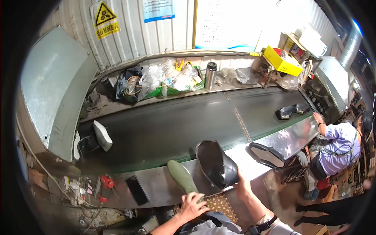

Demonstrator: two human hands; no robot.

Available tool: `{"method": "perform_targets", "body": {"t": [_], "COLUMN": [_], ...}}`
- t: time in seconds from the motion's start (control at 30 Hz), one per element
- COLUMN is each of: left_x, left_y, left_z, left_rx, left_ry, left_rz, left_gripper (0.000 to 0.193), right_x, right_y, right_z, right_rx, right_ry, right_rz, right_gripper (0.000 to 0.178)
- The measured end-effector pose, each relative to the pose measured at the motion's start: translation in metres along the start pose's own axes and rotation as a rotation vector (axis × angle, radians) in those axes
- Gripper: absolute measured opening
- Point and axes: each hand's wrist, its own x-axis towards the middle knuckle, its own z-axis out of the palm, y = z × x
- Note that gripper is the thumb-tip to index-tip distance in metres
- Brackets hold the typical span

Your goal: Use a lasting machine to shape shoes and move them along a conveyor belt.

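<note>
My left hand [190, 206] is closed round the near end of a green shoe last [181, 176], whose toe points away over the metal edge of the conveyor. In my right hand [243, 183] is a black shoe upper [227, 170], gripped at its lower right side. Its wide opening faces up, just right of the last, and the two look apart. Further right, a black shoe [266, 154] lies on its side on the metal ledge, its pale-edged sole showing.
A dark conveyor belt [164, 129] runs across, with white-soled shoes [102, 136] at left and black shoe parts [291, 111] at right. A phone [137, 190] lies on the ledge. Behind stand a steel flask [210, 75] and a yellow box [282, 61]. A co-worker [338, 149] sits at right.
</note>
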Motion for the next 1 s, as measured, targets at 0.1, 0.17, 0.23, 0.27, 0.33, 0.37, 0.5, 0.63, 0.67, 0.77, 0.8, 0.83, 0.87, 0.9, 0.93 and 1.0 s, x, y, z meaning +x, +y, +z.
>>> {"method": "perform_targets", "body": {"t": [0.1, 0.17, 0.23, 0.27, 0.33, 0.37, 0.5, 0.63, 0.67, 0.77, 0.8, 0.83, 0.87, 0.9, 0.93, 1.0], "left_x": [0.024, 0.034, 0.034, 0.04, 0.048, 0.055, 0.089, 0.082, 0.072, 0.041, 0.032, 0.031, 0.033, 0.037, 0.042, 0.046], "left_y": [-0.043, -0.101, -0.139, -0.153, -0.173, -0.179, -0.19, -0.187, -0.181, -0.157, -0.147, -0.135, -0.126, -0.113, -0.104, -0.1], "left_z": [-0.022, -0.048, -0.06, -0.058, -0.054, -0.048, -0.023, -0.009, -0.006, -0.005, -0.005, 0.0, 0.004, 0.012, 0.019, 0.025], "left_rx": [-1.208, -1.948, -1.939, -1.764, -1.514, -1.272, -0.36, -0.173, -0.168, -0.307, -0.364, -0.329, -0.414, -0.301, -0.182, -0.218], "left_ry": [0.34, 0.358, 0.2, 0.215, 0.213, 0.257, 0.435, 0.5, 0.495, 0.376, 0.317, 0.396, 0.473, 0.452, 0.45, 0.361], "left_rz": [-0.727, -1.075, -1.169, -1.216, -1.209, -1.161, -0.966, -0.874, -0.927, -1.152, -1.287, -1.322, -1.329, -1.29, -1.264, -1.307], "left_gripper": [0.044, 0.046, 0.039, 0.034, 0.022, 0.022, 0.027, 0.027, 0.027, 0.03, 0.032, 0.033, 0.042, 0.048, 0.056, 0.071], "right_x": [-0.055, -0.08, -0.095, -0.1, -0.096, -0.091, -0.07, -0.07, -0.073, -0.075, -0.073, -0.073, -0.07, -0.064, -0.059, -0.047], "right_y": [-0.005, 0.009, 0.044, 0.062, 0.093, 0.106, 0.14, 0.134, 0.129, 0.109, 0.104, 0.104, 0.105, 0.106, 0.11, 0.118], "right_z": [-0.003, -0.003, 0.003, 0.004, 0.008, 0.013, 0.051, 0.061, 0.054, 0.018, 0.006, -0.002, -0.009, -0.015, -0.017, -0.021], "right_rx": [-0.627, -1.021, -1.136, -1.205, -1.157, -1.154, -0.871, -0.968, -0.951, -0.933, -0.92, -0.958, -0.972, -1.036, -0.989, -0.954], "right_ry": [-0.271, -0.545, -0.75, -0.814, -0.851, -0.806, -0.46, -0.367, -0.438, -0.641, -0.68, -0.737, -0.742, -0.803, -0.765, -0.857], "right_rz": [-0.187, -0.561, -1.112, -1.242, -1.35, -1.348, -1.308, -1.055, -0.932, -0.93, -0.99, -1.015, -0.971, -0.934, -0.936, -1.185], "right_gripper": [0.045, 0.033, 0.025, 0.025, 0.024, 0.029, 0.047, 0.107, 0.088, 0.064, 0.063, 0.063, 0.062, 0.062, 0.062, 0.063]}}
